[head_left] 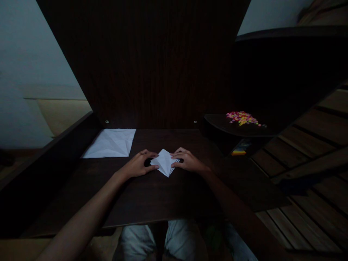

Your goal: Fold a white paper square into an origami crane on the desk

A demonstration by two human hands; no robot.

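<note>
Seen from the head view, a small white folded paper (164, 162) lies diamond-wise on the dark desk (152, 199), between both hands, with several layers showing at its right corner. For this steadying and aligning, as it appears, the layers are best squared edge to edge, with light, even pressure from both sides so that nothing slips. The left hand (139, 164) is half open, thumb and forefinger parted, their tips set on the left corner. The right hand (189, 161) is curled more closely, its fingertips and thumb on the right-hand edges. Whether the paper is pinched or merely pressed cannot be told.
</note>
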